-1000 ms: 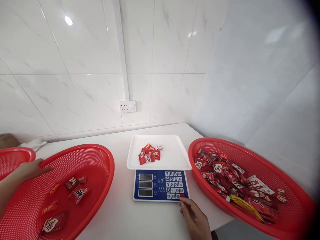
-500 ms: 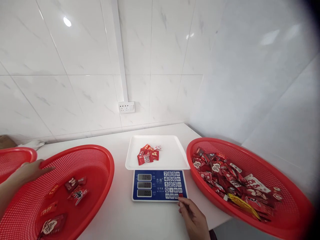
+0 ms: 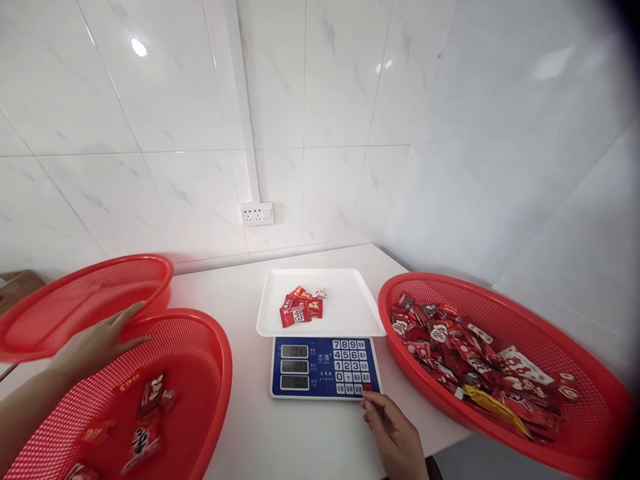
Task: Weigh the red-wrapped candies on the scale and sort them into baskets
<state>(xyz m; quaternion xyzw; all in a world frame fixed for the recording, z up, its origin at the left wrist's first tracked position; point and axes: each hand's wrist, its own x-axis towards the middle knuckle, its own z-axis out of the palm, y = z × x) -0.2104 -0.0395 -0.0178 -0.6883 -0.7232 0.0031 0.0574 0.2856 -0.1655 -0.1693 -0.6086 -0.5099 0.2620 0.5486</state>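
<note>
My left hand lies over the touching rims of two red plastic baskets. Its fingers hook the rim of the left red basket, with the thumb reaching over the nearer red basket, where several wrapped snack packets lie. My right hand is closed, thumb and forefinger together, at the bottom right corner of a blue and white digital scale. A red square shows by its fingertips; whether they pinch anything is unclear. On the scale's white tray sit several red packets and a small white one.
A third red basket full of packets, one of them yellow, stands to the right, overhanging the table edge. Behind the white table rises a tiled wall with a socket. Something brown lies at far left.
The left basket has swung right and up, with my left hand moving the same way. Packets in the nearer basket have shifted. My right hand stays by the scale's corner.
</note>
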